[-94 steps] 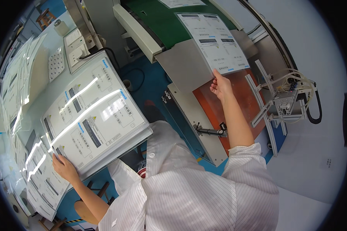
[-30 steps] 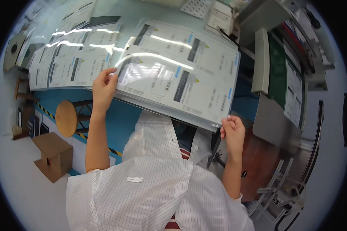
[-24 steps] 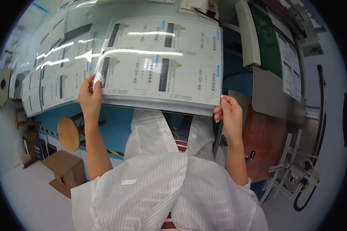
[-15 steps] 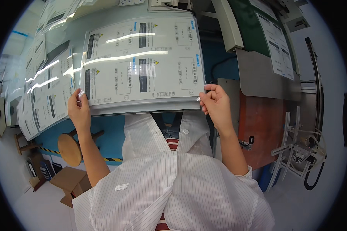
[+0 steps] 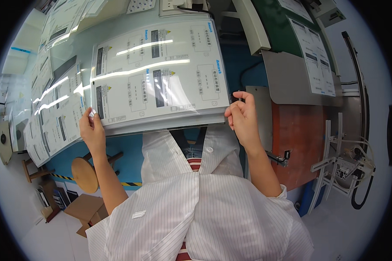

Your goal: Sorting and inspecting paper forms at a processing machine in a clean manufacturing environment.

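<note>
A stack of glossy, clear-and-white printed plastic sheets lies on the table in front of me, with bands of light reflected across it. At its near left corner my left hand pinches a shiny bit of the top sheet's edge between thumb and fingers. My right hand is at the near right corner, fingers curled and thumb against the sheet's edge, the index finger bent and raised. What lies between its thumb and fingers is mostly hidden.
More printed sheets lie to the left, overhanging the near edge. A green surface with a printed sheet and a grey plate stand right, above an orange-brown panel. A round wooden stool and cardboard box are lower left.
My right hand's index finger has lifted away from the thumb, and the shiny bit at its fingertips no longer shows. My left hand keeps its pinch. The whole view has shifted slightly.
</note>
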